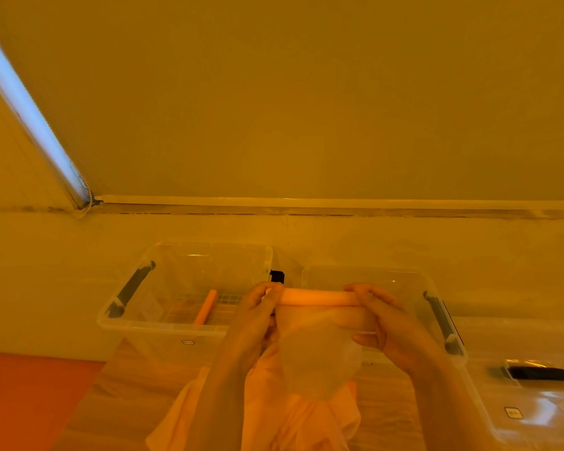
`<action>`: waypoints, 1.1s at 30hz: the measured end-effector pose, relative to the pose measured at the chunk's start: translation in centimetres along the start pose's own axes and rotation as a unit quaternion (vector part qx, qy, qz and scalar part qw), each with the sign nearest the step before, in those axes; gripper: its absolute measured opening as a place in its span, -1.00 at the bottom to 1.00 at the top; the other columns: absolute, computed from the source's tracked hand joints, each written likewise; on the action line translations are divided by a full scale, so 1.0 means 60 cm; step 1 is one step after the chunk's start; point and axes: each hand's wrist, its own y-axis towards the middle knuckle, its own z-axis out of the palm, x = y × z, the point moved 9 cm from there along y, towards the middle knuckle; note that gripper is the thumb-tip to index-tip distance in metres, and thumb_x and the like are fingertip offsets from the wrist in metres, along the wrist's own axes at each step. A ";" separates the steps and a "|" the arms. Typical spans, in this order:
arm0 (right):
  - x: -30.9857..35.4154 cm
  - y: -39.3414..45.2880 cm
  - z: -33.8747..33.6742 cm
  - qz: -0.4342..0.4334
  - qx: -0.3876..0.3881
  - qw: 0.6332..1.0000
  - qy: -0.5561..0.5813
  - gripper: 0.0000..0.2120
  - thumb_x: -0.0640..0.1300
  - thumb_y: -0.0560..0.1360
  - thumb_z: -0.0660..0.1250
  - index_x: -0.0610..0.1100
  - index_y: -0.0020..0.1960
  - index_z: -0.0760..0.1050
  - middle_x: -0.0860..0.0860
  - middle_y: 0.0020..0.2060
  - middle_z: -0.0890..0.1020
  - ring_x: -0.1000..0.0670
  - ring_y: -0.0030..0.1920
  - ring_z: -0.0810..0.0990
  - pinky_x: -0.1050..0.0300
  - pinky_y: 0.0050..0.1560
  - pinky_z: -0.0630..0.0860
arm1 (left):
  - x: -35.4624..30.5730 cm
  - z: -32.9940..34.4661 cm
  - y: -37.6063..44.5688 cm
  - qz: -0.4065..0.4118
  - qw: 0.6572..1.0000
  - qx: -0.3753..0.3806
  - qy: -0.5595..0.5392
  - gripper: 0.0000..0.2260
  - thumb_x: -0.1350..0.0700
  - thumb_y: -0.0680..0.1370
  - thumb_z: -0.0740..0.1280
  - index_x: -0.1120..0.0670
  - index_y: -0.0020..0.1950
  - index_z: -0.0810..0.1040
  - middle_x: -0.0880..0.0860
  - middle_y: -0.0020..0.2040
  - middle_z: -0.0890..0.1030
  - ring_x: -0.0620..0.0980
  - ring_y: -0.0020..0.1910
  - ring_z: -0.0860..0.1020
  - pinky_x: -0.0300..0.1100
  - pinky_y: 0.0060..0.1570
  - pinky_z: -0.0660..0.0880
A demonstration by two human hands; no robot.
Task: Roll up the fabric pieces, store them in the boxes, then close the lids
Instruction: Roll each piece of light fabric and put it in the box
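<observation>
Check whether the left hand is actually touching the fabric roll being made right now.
Touching. The head view shows the left hand with fingers curled round the left end of the fabric roll, while the right hand grips the other end.

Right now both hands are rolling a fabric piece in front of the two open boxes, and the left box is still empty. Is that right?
Not quite. The head view shows the left box already holds one rolled orange fabric. The rest stands: the left hand and right hand grip the ends of the fabric roll in front of both open boxes, the right box included.
</observation>
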 end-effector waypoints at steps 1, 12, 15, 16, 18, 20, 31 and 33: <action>-0.001 0.002 -0.003 -0.003 -0.009 1.000 -0.007 -0.76 -0.02 0.44 0.32 -0.07 0.07 0.60 -0.12 0.06 0.63 -0.14 -0.14 0.69 0.16 -0.46 0.57 | -0.001 0.002 0.000 0.006 1.000 0.004 0.007 -0.80 0.01 0.61 0.23 0.06 0.14 0.55 0.02 -0.19 0.51 -0.11 -0.37 0.47 -0.35 -0.56 0.32; -0.004 0.009 -0.015 0.000 -0.014 1.000 -0.019 -0.79 -0.19 0.54 0.29 -0.02 0.14 0.55 -0.13 0.07 0.60 -0.07 -0.19 0.69 0.16 -0.45 0.57 | -0.001 0.018 -0.002 -0.023 0.998 0.049 -0.044 -0.81 0.18 0.63 0.20 0.12 0.17 0.55 0.04 -0.24 0.52 -0.18 -0.49 0.52 -0.34 -0.58 0.36; -0.002 0.010 -0.014 0.002 0.001 1.000 -0.020 -0.81 -0.22 0.54 0.27 -0.08 0.12 0.55 -0.12 -0.01 0.63 -0.03 -0.23 0.68 0.17 -0.45 0.59 | -0.001 0.016 -0.003 -0.024 0.998 0.048 -0.044 -0.82 0.18 0.62 0.21 0.10 0.16 0.56 0.00 -0.32 0.49 -0.22 -0.54 0.48 -0.35 -0.59 0.34; -0.001 0.009 -0.012 0.000 0.006 1.000 -0.022 -0.82 -0.23 0.53 0.27 -0.08 0.10 0.55 -0.13 -0.02 0.63 -0.04 -0.23 0.67 0.17 -0.44 0.59 | -0.001 0.014 -0.003 -0.023 0.998 0.047 -0.041 -0.82 0.18 0.62 0.22 0.09 0.16 0.56 -0.01 -0.32 0.49 -0.22 -0.54 0.48 -0.36 -0.59 0.34; -0.002 0.009 -0.012 -0.003 0.014 1.000 -0.026 -0.80 -0.24 0.52 0.27 -0.07 0.10 0.54 -0.14 0.00 0.61 -0.07 -0.19 0.65 0.16 -0.42 0.60 | -0.002 0.012 -0.003 -0.019 0.998 0.048 -0.029 -0.81 0.18 0.62 0.22 0.06 0.16 0.58 0.02 -0.27 0.52 -0.19 -0.49 0.51 -0.34 -0.56 0.36; -0.003 0.011 -0.014 -0.006 0.013 1.000 -0.028 -0.76 -0.25 0.52 0.28 -0.04 0.15 0.53 -0.12 0.01 0.62 -0.07 -0.15 0.65 0.15 -0.41 0.60 | -0.003 0.012 -0.002 -0.015 0.998 0.047 -0.032 -0.82 0.16 0.61 0.23 0.04 0.14 0.59 0.04 -0.23 0.57 -0.13 -0.41 0.54 -0.29 -0.51 0.39; -0.010 0.019 -0.017 0.009 -0.050 0.998 -0.034 -0.85 -0.16 0.57 0.29 -0.01 0.08 0.58 -0.11 0.08 0.58 -0.17 -0.02 0.62 0.10 -0.38 0.59 | 0.005 0.006 0.015 0.009 1.000 -0.022 0.005 -0.78 0.14 0.62 0.17 -0.05 0.17 0.55 0.00 -0.28 0.46 -0.12 -0.41 0.43 -0.28 -0.51 0.31; -0.010 0.018 -0.012 0.005 -0.057 0.997 -0.045 -0.88 -0.13 0.58 0.27 -0.02 0.06 0.56 -0.12 0.05 0.57 -0.16 -0.05 0.61 0.10 -0.39 0.59 | 0.007 0.012 0.019 0.006 1.000 -0.023 -0.002 -0.75 0.18 0.63 0.14 -0.04 0.21 0.52 -0.02 -0.37 0.43 -0.15 -0.50 0.40 -0.28 -0.54 0.28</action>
